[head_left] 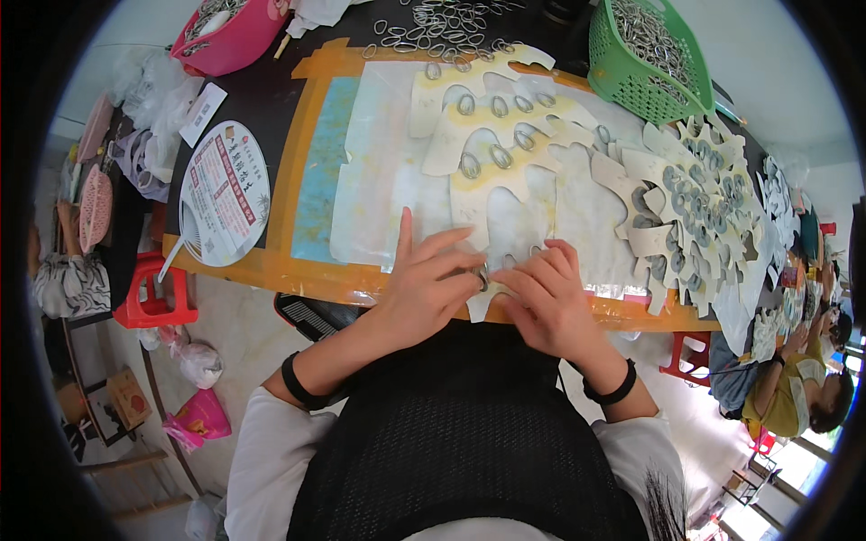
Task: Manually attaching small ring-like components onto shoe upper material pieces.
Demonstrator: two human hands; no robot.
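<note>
Close to the table's near edge, a cream cut-out piece [478, 309] with scalloped tabs lies between my hands. My left hand [424, 293] pinches an oval metal ring [484, 276] against it, the index finger raised. From the other side my right hand [546, 293] closes its thumb and fingers on the piece; its fingertips partly cover another ring. Just beyond lie more cream pieces [442, 155], yellowish along their tabs, with metal rings [499, 155] set on them in rows. The folds under my fingertips are hidden.
Loose rings [424, 36] are scattered at the back, near a green basket [622, 86] and a pink basket [239, 45] of metal parts. Finished-looking ringed pieces [699, 194] pile up at right. A round fan [225, 194] lies left. Co-workers sit at both sides; a red stool [158, 293] stands left.
</note>
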